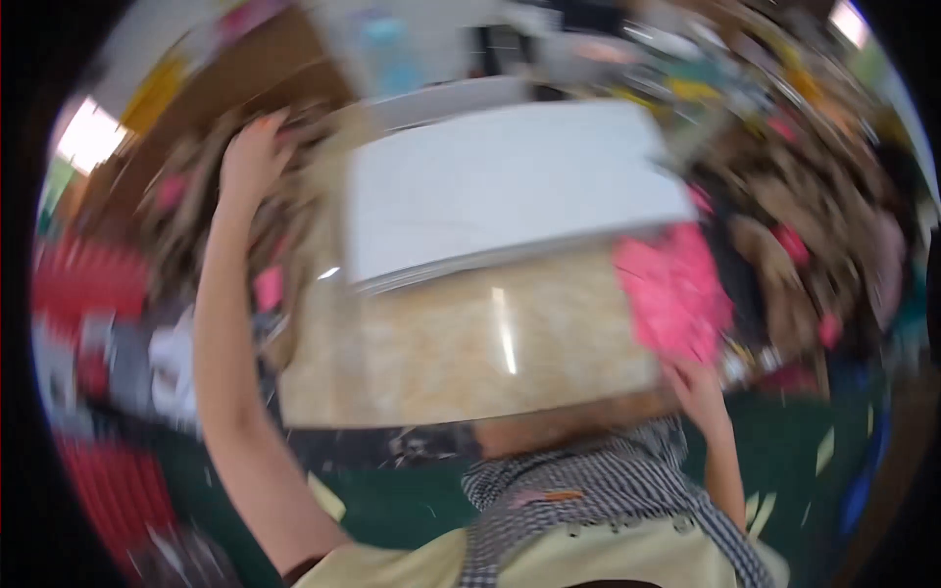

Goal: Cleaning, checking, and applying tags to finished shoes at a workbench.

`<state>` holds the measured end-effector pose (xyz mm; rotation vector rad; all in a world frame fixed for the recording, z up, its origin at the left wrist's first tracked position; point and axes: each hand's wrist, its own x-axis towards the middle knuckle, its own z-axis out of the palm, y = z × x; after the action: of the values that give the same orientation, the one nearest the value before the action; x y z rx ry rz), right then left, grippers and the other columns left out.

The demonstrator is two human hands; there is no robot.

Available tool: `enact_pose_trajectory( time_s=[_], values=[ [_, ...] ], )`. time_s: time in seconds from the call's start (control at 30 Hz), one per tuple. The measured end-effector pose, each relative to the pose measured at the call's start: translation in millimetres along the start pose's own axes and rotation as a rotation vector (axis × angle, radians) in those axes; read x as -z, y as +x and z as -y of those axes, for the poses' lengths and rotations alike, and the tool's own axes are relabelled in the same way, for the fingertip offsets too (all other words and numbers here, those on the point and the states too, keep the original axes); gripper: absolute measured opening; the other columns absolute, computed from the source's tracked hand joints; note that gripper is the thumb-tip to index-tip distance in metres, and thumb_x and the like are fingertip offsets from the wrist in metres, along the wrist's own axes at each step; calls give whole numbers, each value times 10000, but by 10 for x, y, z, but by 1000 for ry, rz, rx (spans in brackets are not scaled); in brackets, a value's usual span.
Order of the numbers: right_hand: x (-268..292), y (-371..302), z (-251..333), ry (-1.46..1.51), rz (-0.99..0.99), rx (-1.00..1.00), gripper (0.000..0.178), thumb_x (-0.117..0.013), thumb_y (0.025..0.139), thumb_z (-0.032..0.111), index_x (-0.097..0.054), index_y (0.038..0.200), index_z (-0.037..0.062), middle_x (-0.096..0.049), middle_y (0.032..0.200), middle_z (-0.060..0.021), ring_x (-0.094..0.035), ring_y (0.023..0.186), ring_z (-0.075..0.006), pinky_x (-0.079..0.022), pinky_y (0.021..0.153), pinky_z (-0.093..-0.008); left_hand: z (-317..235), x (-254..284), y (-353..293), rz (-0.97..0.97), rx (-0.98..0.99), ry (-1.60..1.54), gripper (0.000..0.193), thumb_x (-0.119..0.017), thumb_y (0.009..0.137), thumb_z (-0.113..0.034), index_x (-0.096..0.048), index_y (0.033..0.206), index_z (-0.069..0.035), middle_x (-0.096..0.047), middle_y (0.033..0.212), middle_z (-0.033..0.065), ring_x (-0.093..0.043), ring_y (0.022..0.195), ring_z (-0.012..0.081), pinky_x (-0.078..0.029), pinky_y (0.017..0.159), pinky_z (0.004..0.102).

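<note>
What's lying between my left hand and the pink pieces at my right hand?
In the head view, from your left hand: the brown pile's edge, some tan tabletop, then a large white sheet or board before the pink pieces.

Ribbed red items (90, 284) far left. Brown cardboard (279, 54) upper left, yellow item (155, 93) beside it. Light-blue thing (389, 59), blurred, beyond the desk (441, 358). Dark green floor (397, 505) below, pale scraps (825, 449) on it.

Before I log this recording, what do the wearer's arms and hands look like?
Left hand and right hand both look ungloved; forearms are bare. A pale yellow short sleeve with dark trim covers the left shoulder. Blur hides finer marks.
</note>
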<state>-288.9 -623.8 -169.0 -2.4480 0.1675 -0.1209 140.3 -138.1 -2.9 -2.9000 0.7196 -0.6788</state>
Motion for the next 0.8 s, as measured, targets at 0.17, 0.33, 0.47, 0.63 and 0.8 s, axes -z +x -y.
enact_pose_trajectory(
  time_s=[0.17,0.33,0.47,0.63,0.8],
  values=[
    [966,95,-903,-281,-570,-54,228,-645,855,133,-656,1069,55,-658,927,-159,-624,897,-349,-493,824,-432,-2526,-270,-922,147,-445,-582,456,-676,746,-63,-612,1197,-82,-576,1272,159,-535,1147,355,-426,978,439],
    [1620,105,-2182,-668,-587,-445,255,-643,857,222,-664,1065,77,-667,975,-152,-635,939,-345,-509,807,-453,-4227,-114,-1551,477,-366,-1173,474,-714,766,-91,-628,1230,-130,-541,1342,136,-531,1192,346,-423,1007,420],
    [1817,139,-2147,-514,-673,-447,219,-632,855,254,-702,1019,127,-696,953,-125,-661,897,-329,-530,756,-442,-4995,-242,-1681,558,-437,-1363,541,-707,797,-92,-557,1317,-110,-515,1379,140,-533,1209,318,-421,1012,384],
    [1603,336,-1161,-73,-345,-55,195,-667,850,170,-701,1019,77,-702,915,-131,-679,879,-294,-525,814,-400,-5913,-159,-1447,686,188,-2160,637,-656,871,-106,-363,1428,-12,-502,1362,176,-518,1207,242,-405,1025,344],
    [1655,1040,-1655,-802,-565,40,395,-769,713,255,-612,1043,104,-523,1305,-172,-406,1296,-374,-293,1105,-512,-5448,-216,-1435,510,485,-2126,521,-618,890,-183,-442,1342,7,-560,1262,115,-544,1163,218,-411,1026,363]
  ],
)
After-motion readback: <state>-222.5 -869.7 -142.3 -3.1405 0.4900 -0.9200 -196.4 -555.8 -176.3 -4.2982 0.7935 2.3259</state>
